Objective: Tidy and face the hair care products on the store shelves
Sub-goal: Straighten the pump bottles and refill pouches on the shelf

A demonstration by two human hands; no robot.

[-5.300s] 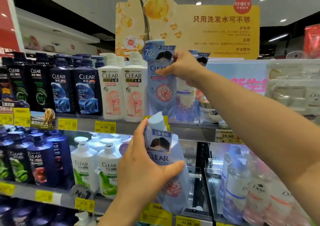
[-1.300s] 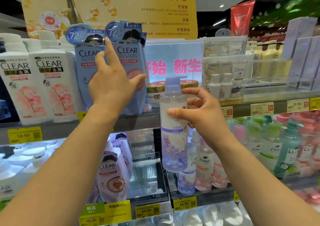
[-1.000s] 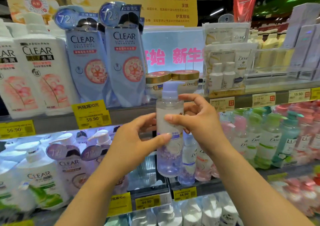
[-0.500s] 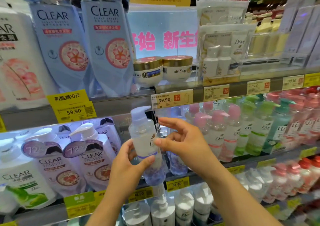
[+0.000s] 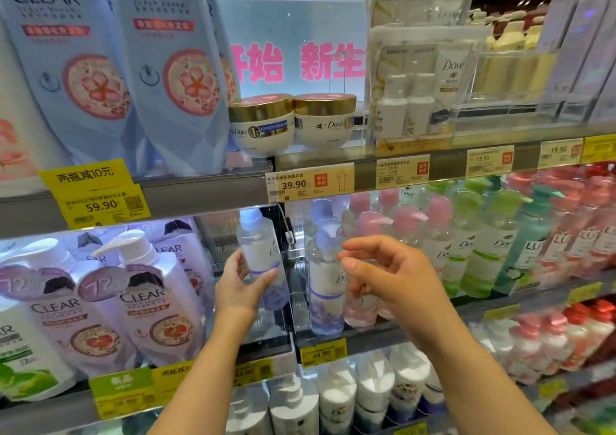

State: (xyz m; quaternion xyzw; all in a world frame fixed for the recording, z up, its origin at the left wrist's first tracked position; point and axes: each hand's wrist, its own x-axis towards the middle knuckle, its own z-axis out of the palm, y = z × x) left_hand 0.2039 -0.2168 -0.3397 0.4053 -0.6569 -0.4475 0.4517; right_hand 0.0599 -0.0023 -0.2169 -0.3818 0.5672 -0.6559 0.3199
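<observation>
Clear plastic pump bottle (image 5: 261, 261) sits gripped in left hand (image 5: 238, 286); right hand (image 5: 393, 276) loosely curled, holding nothing.

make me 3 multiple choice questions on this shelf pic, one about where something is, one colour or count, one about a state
1. Where do the gold-lidded white Dove jars stand?
A. on the upper shelf, right of the pale blue CLEAR refill pouches
B. on the bottom shelf
C. in the person's right hand

2. How many gold-lidded jars show?
A. one
B. two
C. four

3. What is the left hand doing?
A. hanging empty
B. pressing a price tag
C. gripping the clear purple-capped Dove pump bottle

Answers:
1 A, as the jars sit side by side just right of the pouches.
2 B, as two gold lids are visible.
3 C, as its fingers and thumb wrap the bottle, while the right hand hovers with loosely curled fingers, holding nothing.
</observation>
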